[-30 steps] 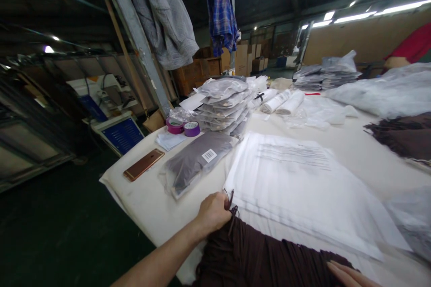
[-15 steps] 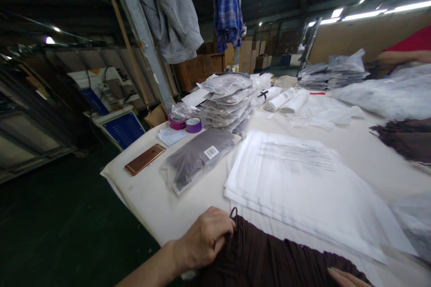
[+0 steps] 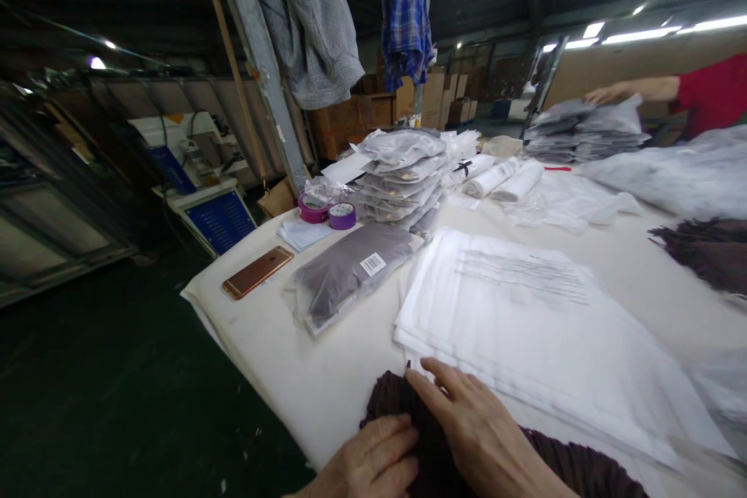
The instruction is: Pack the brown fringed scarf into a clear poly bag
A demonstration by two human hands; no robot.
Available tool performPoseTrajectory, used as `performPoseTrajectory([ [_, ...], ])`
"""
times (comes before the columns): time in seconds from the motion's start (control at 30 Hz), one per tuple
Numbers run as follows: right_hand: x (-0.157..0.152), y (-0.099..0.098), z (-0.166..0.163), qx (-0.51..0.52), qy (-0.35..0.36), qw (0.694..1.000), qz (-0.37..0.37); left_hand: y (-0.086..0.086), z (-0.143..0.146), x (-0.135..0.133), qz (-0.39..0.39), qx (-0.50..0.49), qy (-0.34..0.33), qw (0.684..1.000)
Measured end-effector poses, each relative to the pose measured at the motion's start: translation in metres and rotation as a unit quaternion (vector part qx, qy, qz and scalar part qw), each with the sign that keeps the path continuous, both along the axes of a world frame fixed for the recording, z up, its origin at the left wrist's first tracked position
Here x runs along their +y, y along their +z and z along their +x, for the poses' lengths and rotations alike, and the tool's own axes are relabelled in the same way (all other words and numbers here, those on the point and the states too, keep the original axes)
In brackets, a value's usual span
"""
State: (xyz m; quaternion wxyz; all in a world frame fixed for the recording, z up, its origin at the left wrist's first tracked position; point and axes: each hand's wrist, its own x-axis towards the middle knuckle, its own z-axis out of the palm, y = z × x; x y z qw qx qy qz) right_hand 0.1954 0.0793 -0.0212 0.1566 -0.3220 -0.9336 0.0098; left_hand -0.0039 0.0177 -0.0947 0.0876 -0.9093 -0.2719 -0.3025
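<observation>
both hands press the dark brown garment (image 3: pixel 443 451) flat, left hand (image 3: pixel 373 463) and right hand (image 3: pixel 472 428) fingers spread, gripping nothing; next move likely needs a fold beside the white bags (image 3: pixel 525 311).

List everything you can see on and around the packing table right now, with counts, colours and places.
dark brown garment: one, bottom edge, under both hands
white flat bags: one stack, table centre
bagged grey garment: one, barcode label, left of the stack
bagged garment pile: one, grey, behind it
phone: one, copper-gold, table's left edge
tape rolls: two, purple
white rolls: two or three, far centre
plaid shirt: one, blue, hanging
co-worker's arm: red sleeve, on the far pile
left hand: on the brown garment
right hand: flat on it
</observation>
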Motion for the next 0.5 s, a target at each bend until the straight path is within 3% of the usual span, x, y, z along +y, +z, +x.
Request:
performPoseTrajectory([
  [0.1,0.015,0.000,-0.026,-0.029,-0.009,0.993,-0.118,-0.010,0.002,-0.001,-0.001,-0.036,0.006,0.999],
  [0.17,0.018,-0.002,-0.031,-0.034,-0.009,0.986,-0.162,-0.004,0.002,-0.001,-0.001,-0.062,-0.005,0.998],
  [0.27,0.015,-0.007,-0.027,-0.022,0.026,0.982,-0.187,0.020,-0.004,0.002,-0.037,-0.109,0.016,0.993],
  [0.4,0.004,-0.014,-0.018,0.009,0.071,0.980,-0.185,0.045,-0.012,0.016,-0.157,-0.203,0.196,0.946],
  [0.43,0.001,-0.016,-0.016,0.013,0.075,0.982,-0.171,0.047,-0.011,0.019,-0.183,-0.213,0.211,0.936],
  [0.5,-0.003,-0.021,-0.015,0.024,0.085,0.986,-0.139,0.046,-0.007,0.023,-0.213,-0.215,0.183,0.936],
])
